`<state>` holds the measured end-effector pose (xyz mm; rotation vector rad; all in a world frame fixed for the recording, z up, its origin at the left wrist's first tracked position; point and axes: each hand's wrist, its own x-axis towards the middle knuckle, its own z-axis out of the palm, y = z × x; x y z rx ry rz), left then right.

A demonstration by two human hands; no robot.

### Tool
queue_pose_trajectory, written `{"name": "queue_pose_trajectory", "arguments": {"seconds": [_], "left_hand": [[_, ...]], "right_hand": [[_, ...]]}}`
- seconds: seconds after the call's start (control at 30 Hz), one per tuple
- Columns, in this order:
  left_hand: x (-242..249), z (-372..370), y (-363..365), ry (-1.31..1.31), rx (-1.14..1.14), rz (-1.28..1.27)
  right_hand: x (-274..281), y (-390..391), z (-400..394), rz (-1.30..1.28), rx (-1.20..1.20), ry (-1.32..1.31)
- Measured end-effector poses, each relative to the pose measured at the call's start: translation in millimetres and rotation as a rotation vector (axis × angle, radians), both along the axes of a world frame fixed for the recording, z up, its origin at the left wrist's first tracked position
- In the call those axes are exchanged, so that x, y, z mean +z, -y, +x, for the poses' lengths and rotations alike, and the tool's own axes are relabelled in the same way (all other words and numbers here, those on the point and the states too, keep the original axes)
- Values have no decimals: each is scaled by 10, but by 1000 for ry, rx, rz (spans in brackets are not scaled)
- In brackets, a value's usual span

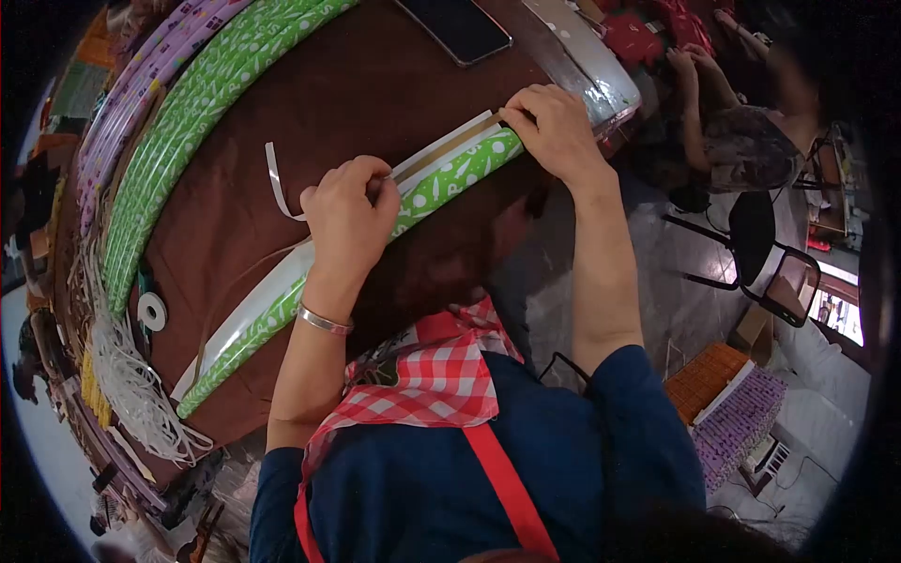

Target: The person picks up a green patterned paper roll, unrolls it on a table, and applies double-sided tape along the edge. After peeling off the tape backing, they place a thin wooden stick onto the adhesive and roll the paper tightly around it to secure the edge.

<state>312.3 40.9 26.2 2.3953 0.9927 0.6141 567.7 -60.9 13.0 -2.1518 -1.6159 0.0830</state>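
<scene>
A long, partly rolled green sheet (441, 186) with a white vegetable-like print lies slantwise across the brown-covered table, its white inner side showing along the upper edge. A narrow brown strip (441, 153) runs along that white side and trails past the left hand towards the sheet's lower end. My left hand (355, 211), with a silver bangle at the wrist, is closed on the sheet near its middle, thumb against forefinger. At the upper right end, my right hand (552, 131) pinches the sheet's corner by the strip. Exactly what lies between the fingertips is hidden.
A curled white strip (274, 178) lies left of my left hand. Green printed rolls (178, 141), purple rolls (127, 117), a hank of white cords (136, 389) and a tape roll (151, 300) line the left. A phone (460, 30) lies above; another person (751, 141) sits right.
</scene>
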Motion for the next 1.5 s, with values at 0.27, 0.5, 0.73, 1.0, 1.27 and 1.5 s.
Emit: {"name": "queue_pose_trajectory", "arguments": {"seconds": [0.27, 0.5, 0.73, 1.0, 1.27, 1.5], "left_hand": [[-12, 3, -6, 18, -11, 5], [-8, 11, -12, 21, 3, -15], [-28, 12, -20, 7, 14, -26], [-1, 21, -36, 20, 19, -84], [-16, 22, -49, 5, 29, -87], [14, 43, -29, 7, 24, -84]], "right_hand": [[3, 6, -3, 17, 7, -5], [-35, -7, 19, 8, 8, -6], [-44, 2, 25, 16, 10, -9], [-76, -4, 36, 25, 21, -10], [-57, -11, 20, 145, 57, 14], [3, 74, 106, 99, 95, -150]]}}
